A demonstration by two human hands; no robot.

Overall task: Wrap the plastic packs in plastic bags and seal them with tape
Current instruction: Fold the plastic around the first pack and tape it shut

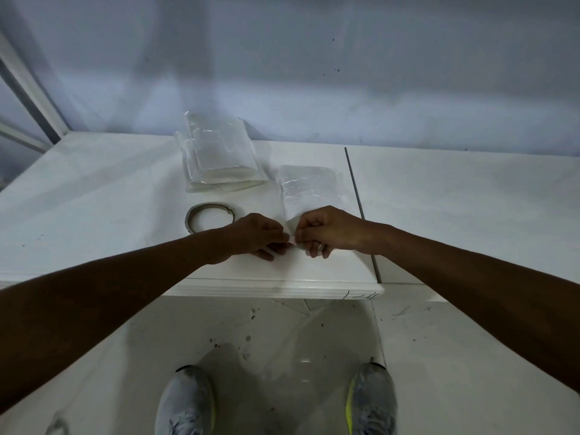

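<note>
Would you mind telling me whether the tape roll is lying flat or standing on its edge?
Lying flat: the tape roll shows its full ring from above, with the white counter visible through its hole.

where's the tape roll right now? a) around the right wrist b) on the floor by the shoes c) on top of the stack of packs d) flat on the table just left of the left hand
d: the tape roll lies flat on the table, right beside the left hand and nearer the person than the stack of packs.
</note>
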